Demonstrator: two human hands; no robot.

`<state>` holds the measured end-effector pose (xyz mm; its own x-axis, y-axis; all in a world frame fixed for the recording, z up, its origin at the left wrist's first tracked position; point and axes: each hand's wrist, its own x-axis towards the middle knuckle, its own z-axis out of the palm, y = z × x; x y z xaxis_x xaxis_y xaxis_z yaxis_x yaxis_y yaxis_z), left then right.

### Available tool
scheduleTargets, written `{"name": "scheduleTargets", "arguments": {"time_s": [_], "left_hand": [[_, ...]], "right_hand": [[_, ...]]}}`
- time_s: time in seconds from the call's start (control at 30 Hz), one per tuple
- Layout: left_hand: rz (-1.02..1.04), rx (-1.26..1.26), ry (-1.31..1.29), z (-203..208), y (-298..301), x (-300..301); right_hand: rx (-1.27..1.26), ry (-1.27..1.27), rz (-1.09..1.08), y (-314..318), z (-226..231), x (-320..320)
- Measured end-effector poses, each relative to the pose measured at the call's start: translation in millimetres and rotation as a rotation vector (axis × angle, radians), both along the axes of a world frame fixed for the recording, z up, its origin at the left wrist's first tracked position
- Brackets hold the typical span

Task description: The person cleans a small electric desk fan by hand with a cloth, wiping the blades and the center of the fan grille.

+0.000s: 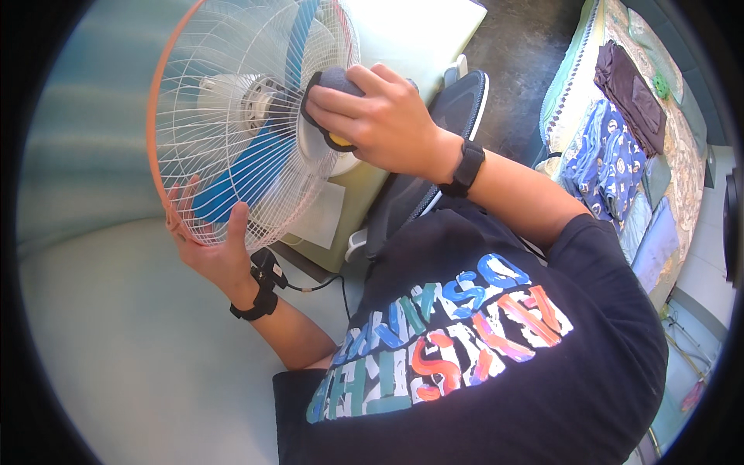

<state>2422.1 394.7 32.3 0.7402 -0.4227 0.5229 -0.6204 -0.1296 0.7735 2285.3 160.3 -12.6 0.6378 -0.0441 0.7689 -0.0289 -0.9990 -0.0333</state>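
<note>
An electric fan (232, 167) stands at the upper left, with a white wire guard, an orange rim and blue blades (232, 190) inside. My left hand (213, 248) grips the guard's lower edge, thumb on the front and fingers around the orange rim. Closed around a grey pad with black edging (341, 81), my right hand (391, 128) holds it against the round centre of the guard. A bit of yellow shows beneath the pad; its exact kind is unclear. Black bands circle both wrists.
Beside the fan is a pale green table (418, 23). A dark chair with white trim (457, 108) stands next to it. On the right, a bed (682, 194) carries folded clothes (604, 155). A black cable (318, 288) runs below my left wrist.
</note>
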Motion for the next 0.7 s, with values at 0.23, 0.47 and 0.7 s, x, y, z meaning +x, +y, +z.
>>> {"name": "scheduleTargets", "arguments": {"time_s": [0.23, 0.47, 0.7], "left_hand": [[-0.004, 0.019, 0.027, 3, -2, -3], [0.009, 0.019, 0.021, 0, -2, -6], [-0.034, 0.041, -0.056, -1, -2, -5]], "right_hand": [[-0.108, 0.010, 0.002, 7, -2, -7], [-0.130, 0.039, 0.028, 22, -9, -14], [-0.068, 0.032, 0.074, 35, -18, -17]]}}
